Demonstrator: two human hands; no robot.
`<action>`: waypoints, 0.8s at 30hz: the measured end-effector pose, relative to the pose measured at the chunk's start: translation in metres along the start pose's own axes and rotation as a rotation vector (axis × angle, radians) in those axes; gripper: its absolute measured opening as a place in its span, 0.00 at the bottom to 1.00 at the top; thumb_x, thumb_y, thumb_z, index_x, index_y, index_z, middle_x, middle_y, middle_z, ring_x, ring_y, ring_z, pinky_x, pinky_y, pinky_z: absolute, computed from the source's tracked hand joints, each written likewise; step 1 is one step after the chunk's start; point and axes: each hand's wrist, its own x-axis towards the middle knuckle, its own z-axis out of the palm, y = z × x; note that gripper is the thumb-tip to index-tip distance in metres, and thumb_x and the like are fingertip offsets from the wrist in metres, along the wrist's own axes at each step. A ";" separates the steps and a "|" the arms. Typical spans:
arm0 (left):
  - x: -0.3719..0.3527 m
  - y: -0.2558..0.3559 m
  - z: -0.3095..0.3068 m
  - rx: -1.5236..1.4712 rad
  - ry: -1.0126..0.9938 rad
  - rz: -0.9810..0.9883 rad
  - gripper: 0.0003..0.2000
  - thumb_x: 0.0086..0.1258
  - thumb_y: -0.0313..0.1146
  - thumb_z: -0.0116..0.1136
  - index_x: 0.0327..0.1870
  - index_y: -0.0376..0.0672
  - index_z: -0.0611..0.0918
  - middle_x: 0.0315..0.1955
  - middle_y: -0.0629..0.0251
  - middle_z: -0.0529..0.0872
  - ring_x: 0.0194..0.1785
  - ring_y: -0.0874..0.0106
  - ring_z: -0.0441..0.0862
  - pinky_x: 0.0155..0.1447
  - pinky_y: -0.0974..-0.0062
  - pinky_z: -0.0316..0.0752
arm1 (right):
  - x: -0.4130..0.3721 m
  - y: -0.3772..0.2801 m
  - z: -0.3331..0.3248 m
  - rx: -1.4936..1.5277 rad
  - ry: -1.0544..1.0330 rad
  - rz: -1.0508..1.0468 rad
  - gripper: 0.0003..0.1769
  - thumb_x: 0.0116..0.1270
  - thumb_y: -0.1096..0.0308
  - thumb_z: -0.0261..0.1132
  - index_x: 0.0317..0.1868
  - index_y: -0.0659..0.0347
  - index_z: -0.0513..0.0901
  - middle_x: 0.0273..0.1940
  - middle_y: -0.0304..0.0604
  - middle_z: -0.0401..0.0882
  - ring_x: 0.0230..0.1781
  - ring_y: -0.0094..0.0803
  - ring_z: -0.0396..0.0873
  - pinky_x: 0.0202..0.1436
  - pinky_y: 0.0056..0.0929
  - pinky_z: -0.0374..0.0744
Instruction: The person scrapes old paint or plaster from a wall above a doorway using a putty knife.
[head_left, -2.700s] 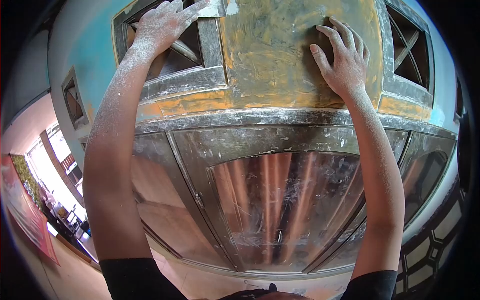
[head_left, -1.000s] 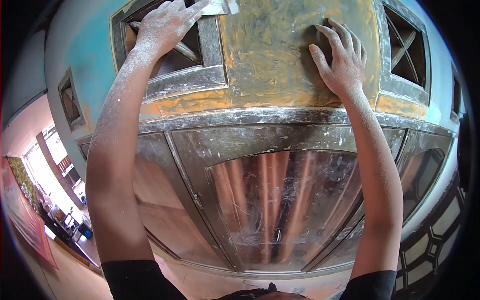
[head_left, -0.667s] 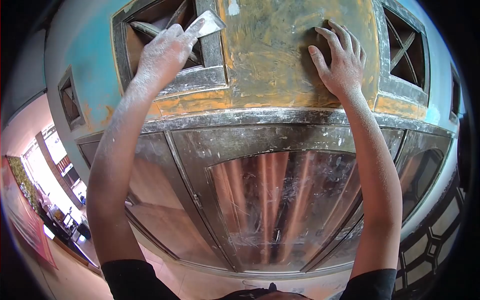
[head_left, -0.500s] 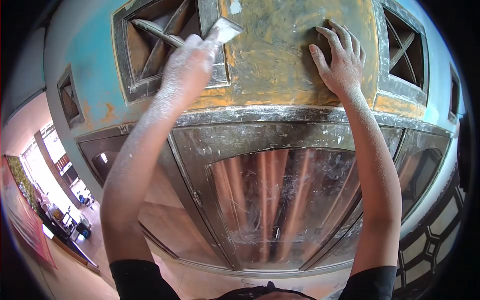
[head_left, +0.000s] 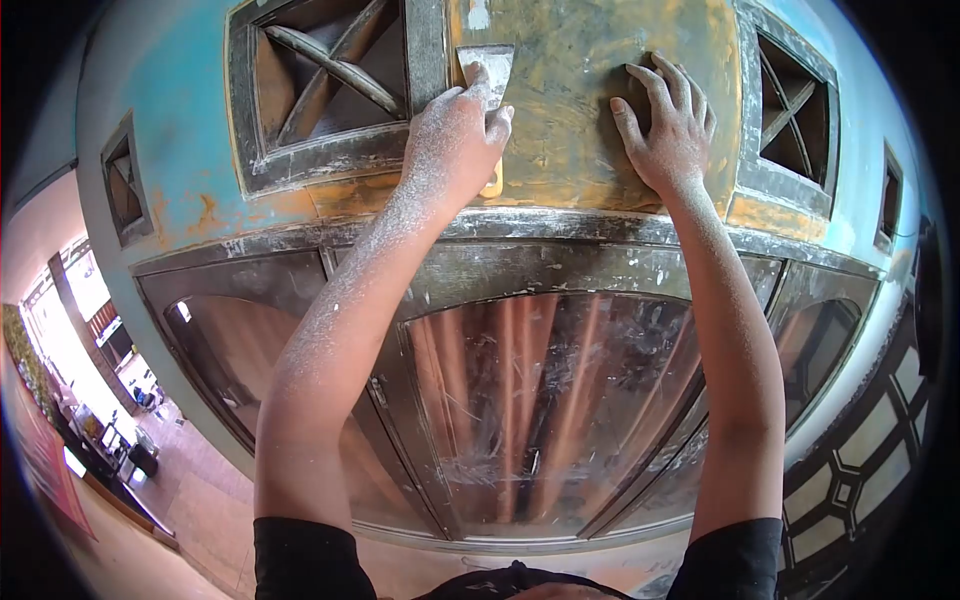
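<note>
My left hand (head_left: pixel 458 142), coated in white dust, is closed on a putty scraper (head_left: pixel 488 68). The scraper's wide metal blade points up against the wall panel (head_left: pixel 565 120), near its left edge, and a bit of yellow handle shows below the hand. On the right part of the same panel, my right hand (head_left: pixel 672 130) rests flat with its fingers spread and holds nothing. The panel is patchy olive-grey and orange, with a white smear (head_left: pixel 479 14) above the blade.
Wooden vents with crossed bars flank the panel, one on the left (head_left: pixel 330 72) and one on the right (head_left: pixel 795 108). Below runs a worn wooden ledge (head_left: pixel 560 224) over glass-paned doors (head_left: pixel 550 400) with pinkish curtains. A bright opening (head_left: pixel 75 330) is at far left.
My left hand has moved right with the scraper, from in front of the left vent onto the panel, and the blade has turned upward. My right hand keeps its place on the panel.
</note>
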 end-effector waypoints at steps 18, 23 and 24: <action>0.025 0.011 0.009 -0.106 0.106 -0.131 0.17 0.74 0.43 0.60 0.54 0.40 0.88 0.38 0.43 0.90 0.46 0.48 0.89 0.56 0.53 0.81 | -0.010 -0.007 -0.002 0.014 -0.063 0.009 0.33 0.75 0.38 0.61 0.75 0.36 0.71 0.79 0.42 0.62 0.83 0.47 0.55 0.86 0.59 0.47; 0.026 0.010 0.005 -0.068 0.107 -0.076 0.18 0.75 0.40 0.58 0.52 0.32 0.86 0.35 0.44 0.90 0.45 0.50 0.90 0.54 0.53 0.84 | -0.011 -0.006 -0.001 0.009 -0.059 0.006 0.32 0.75 0.38 0.61 0.75 0.36 0.72 0.79 0.41 0.63 0.83 0.46 0.55 0.86 0.59 0.48; 0.027 0.010 0.005 -0.076 0.130 -0.069 0.18 0.75 0.40 0.58 0.52 0.32 0.86 0.34 0.44 0.90 0.45 0.49 0.90 0.54 0.53 0.84 | -0.011 -0.006 -0.001 0.004 -0.058 0.005 0.32 0.75 0.38 0.61 0.74 0.36 0.72 0.79 0.41 0.63 0.83 0.46 0.56 0.86 0.59 0.48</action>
